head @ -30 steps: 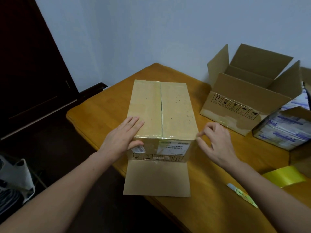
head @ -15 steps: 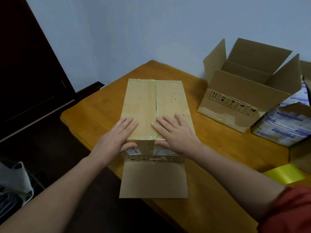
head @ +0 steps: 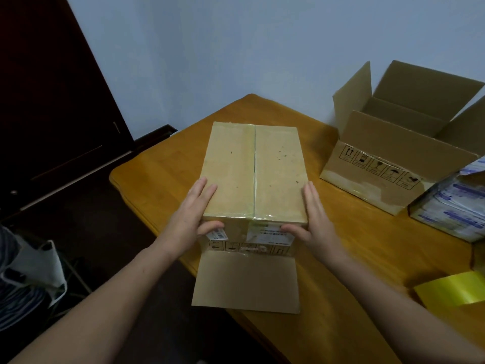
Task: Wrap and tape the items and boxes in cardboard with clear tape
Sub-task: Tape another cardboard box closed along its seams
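Moved off the top to the side: right hand (head: pixel 319 222), straight-fingered, pressing taped cardboard box (head: pixel 233 174) against equally flat left hand (head: pixel 193 219); seam sealed, likely turning next.

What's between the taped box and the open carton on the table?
Head view: only bare wooden table separates the taped box from the open carton.

A pale blue-grey wall (head: pixel 262 48) is seen behind a honey-coloured wooden table (head: pixel 162 174). A dark wooden door (head: pixel 52 101) is set at the left, and a dimly lit dark floor (head: pixel 91 232) lies below it.
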